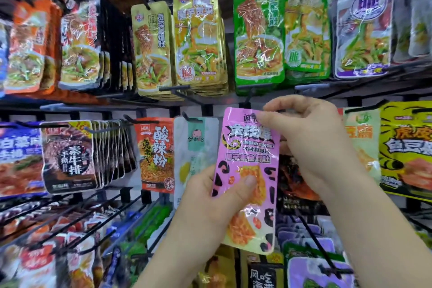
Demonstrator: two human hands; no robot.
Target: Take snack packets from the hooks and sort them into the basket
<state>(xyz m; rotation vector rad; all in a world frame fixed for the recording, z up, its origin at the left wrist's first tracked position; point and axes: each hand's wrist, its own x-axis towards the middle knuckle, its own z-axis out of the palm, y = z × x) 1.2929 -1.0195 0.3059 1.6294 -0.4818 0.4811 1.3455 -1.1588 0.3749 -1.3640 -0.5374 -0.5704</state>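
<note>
While one pink snack packet (247, 154) stands upright in front of the rack's middle row, two hands hold it. The left hand (210, 192) grips its lower half, thumb pressed on the printed front and fingers curled behind. The right hand (313, 138) pinches its top edge. Those fingers hide whether the top sits on a hook. The row above shows five hanging groups: the left gold stack (152, 47), the right gold stack (198, 35), the left green packet (258, 30), the right green packet (308, 28) and one white-and-purple packet (364, 28). Left of the pink packet hang one white packet (194, 147), one orange-red packet (156, 154) and one dark stack (70, 156). At far right hangs one yellow tiger-striped packet (406, 147).
</note>
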